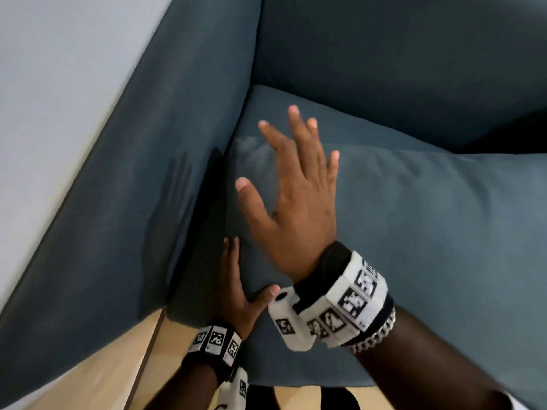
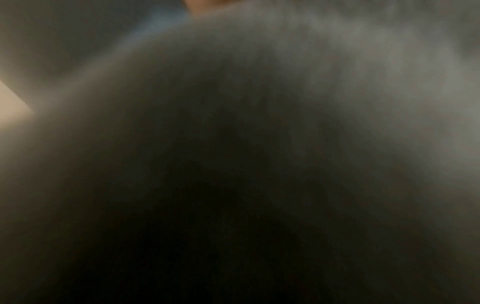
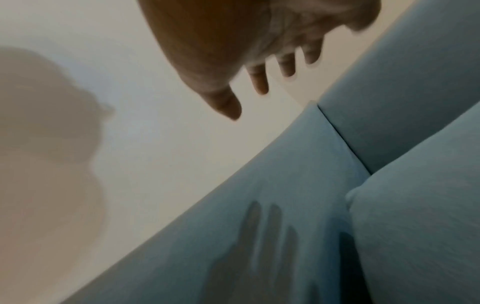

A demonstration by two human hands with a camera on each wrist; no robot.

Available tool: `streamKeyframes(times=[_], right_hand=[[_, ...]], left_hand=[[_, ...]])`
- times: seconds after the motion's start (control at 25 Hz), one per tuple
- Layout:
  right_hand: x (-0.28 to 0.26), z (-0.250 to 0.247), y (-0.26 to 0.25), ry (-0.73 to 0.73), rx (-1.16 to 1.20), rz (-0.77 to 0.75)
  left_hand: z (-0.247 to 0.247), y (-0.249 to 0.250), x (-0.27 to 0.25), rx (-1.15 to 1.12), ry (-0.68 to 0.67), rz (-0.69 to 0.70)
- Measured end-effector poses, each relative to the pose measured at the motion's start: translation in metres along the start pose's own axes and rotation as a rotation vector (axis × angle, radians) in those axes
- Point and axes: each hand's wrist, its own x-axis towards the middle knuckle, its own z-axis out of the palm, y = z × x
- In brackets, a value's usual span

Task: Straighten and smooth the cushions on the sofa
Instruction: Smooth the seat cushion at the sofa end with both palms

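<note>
A blue-grey seat cushion [image 1: 429,232] fills the sofa's left end, next to the armrest [image 1: 133,202]. My right hand [image 1: 291,176] hovers above the cushion's left part, flat, with its fingers spread and holding nothing. In the right wrist view the right hand [image 3: 233,47] hangs clear of the fabric and casts a finger shadow on the armrest [image 3: 259,216]. My left hand [image 1: 236,288] lies against the cushion's left side near the front corner. Its straight fingers reach into the gap beside the armrest and the thumb rests on the cushion's top. The left wrist view is dark and blurred, pressed against fabric.
The back cushion [image 1: 384,54] stands upright behind the seat. A pale wall [image 1: 59,84] runs along the armrest's outer side. Light wooden floor [image 1: 103,380] shows below the sofa's front edge. A dark gap [image 1: 509,137] opens at the right, between seat and back.
</note>
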Motion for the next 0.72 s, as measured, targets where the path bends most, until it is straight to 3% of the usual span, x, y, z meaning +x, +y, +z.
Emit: streamKeyframes(times=[0.04, 0.08, 0.16, 0.2, 0.28, 0.4, 0.44, 0.48, 0.56, 0.6, 0.64, 0.72], right_hand=[[-0.01, 0.002, 0.006, 0.066, -0.048, -0.013], [-0.024, 0.015, 0.02, -0.001, -0.189, -0.051], [-0.048, 0.04, 0.059, -0.444, -0.542, -0.033], [-0.048, 0.045, 0.067, -0.521, -0.58, 0.015], [-0.034, 0.035, 0.05, -0.44, -0.356, 0.04], [-0.036, 0.006, 0.007, -0.047, 0.026, -0.051], [-0.044, 0.004, 0.007, 0.023, 0.045, -0.078], [-0.055, 0.012, 0.02, -0.006, -0.076, -0.129], [-0.081, 0.04, 0.056, -0.38, -0.525, -0.188], [-0.085, 0.052, 0.068, -0.553, -0.625, -0.149], [-0.082, 0.058, 0.071, -0.608, -0.627, -0.108], [-0.066, 0.049, 0.048, -0.511, -0.407, -0.087]], left_hand=[[0.001, 0.001, 0.0, -0.002, 0.001, 0.013], [0.001, 0.003, 0.002, 0.005, -0.008, 0.012], [-0.002, 0.007, -0.001, 0.004, -0.063, -0.047], [-0.004, 0.005, -0.004, -0.033, -0.076, -0.081], [-0.008, -0.005, -0.008, -0.148, -0.096, -0.241], [-0.009, -0.03, -0.025, -0.354, -0.056, -0.676], [-0.008, -0.033, -0.031, -0.476, -0.051, -0.809], [-0.006, -0.031, -0.034, -0.591, -0.051, -0.908], [-0.007, -0.023, -0.047, -0.622, -0.058, -1.026], [-0.006, -0.026, -0.053, -0.596, -0.047, -1.068], [-0.007, -0.028, -0.058, -0.586, -0.021, -1.116], [-0.007, -0.033, -0.067, -0.681, -0.034, -1.181]])
